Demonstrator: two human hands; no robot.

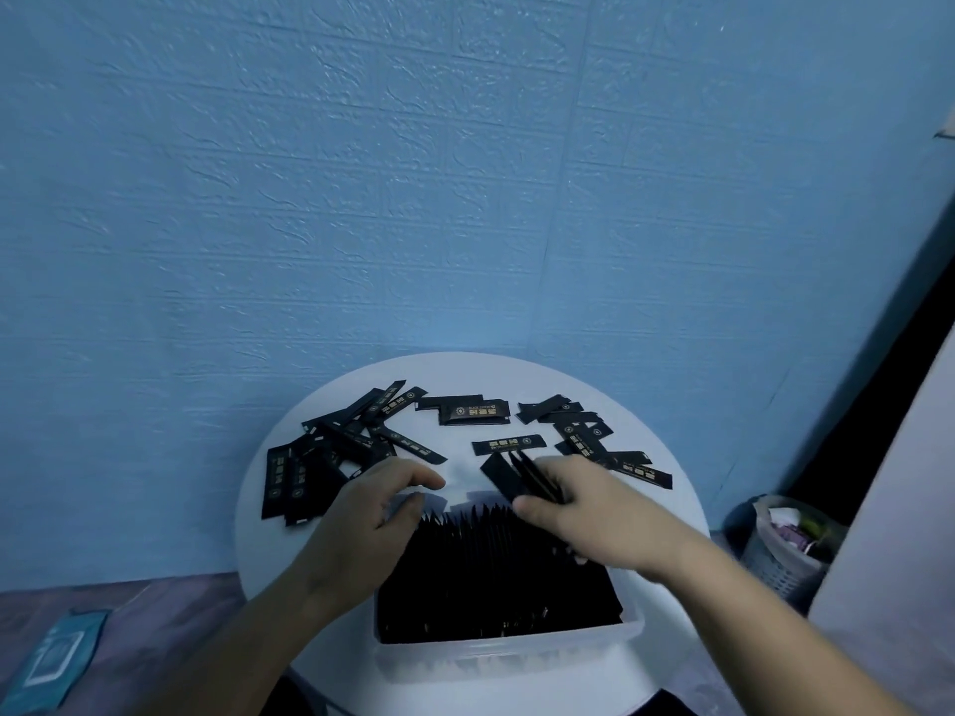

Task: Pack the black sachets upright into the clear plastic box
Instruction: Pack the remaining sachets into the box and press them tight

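Black sachets (505,475) are being pinched in right hand (594,514), over the far edge of clear plastic box (506,645) lying under both hands. Left hand (362,529) grip: cannot tell. Packed rows are best being held aside while the bundle is being lowered vertically.

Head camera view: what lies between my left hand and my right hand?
In the head view: the far end of the clear plastic box, tops of its upright black sachets, and beyond, a bare strip of round white table.
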